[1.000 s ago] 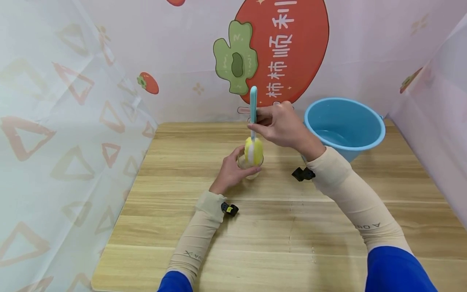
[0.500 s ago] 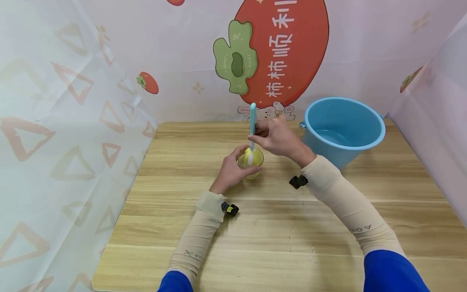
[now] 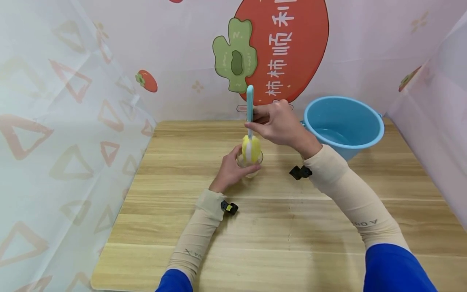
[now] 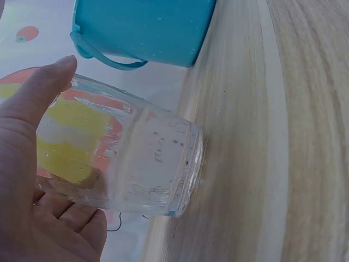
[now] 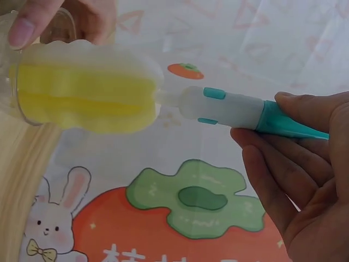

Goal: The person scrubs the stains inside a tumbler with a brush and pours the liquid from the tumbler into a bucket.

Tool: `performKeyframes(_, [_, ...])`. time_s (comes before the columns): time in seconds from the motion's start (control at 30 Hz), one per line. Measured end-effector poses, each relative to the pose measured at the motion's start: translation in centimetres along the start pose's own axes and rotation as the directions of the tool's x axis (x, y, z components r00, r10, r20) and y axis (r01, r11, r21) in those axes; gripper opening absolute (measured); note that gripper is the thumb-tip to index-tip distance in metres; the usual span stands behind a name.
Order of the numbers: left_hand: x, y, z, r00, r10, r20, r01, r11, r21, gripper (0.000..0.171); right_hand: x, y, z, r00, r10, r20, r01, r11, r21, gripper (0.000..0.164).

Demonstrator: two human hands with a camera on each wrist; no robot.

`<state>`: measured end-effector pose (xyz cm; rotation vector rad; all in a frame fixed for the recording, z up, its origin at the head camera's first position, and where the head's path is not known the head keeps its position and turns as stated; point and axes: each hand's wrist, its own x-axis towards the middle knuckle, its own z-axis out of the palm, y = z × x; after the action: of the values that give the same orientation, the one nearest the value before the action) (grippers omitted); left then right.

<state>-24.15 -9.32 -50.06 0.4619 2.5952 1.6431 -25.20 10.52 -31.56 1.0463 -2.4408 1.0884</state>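
Left hand [image 3: 230, 170]: fingers and thumb wrapped round glass [image 4: 152, 164], steadying it, we judged. Right hand [image 3: 281, 123]: fingertips pinched brush handle [image 3: 249, 99], upright at glass's twelve o'clock, presumably aligning sponge [image 5: 87, 93], which sat partly inside glass. Bucket [image 3: 341, 115] stood apart at glass's two o'clock.
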Motion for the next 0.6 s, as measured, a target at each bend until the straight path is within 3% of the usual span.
performKeyframes(0.2, [0.0, -0.1, 0.2, 1.0, 0.0, -0.001, 0.0, 1.0, -0.008, 0.091, -0.5, 1.4, 1.6, 0.999, 0.016, 0.036, -0.015, 0.999, -0.034, 0.019])
performKeyframes(0.37, [0.1, -0.1, 0.2, 1.0, -0.012, 0.006, 0.012, 1.0, 0.006, 0.092, -1.6, 2.9, 3.1, 0.996, 0.068, 0.065, -0.069, 0.998, 0.013, 0.018])
performKeyframes(0.6, [0.1, -0.1, 0.1, 1.0, -0.019, 0.005, 0.018, 1.0, 0.018, 0.094, -1.8, 3.0, 3.6, 0.999, 0.046, 0.026, -0.047, 0.997, 0.059, 0.021])
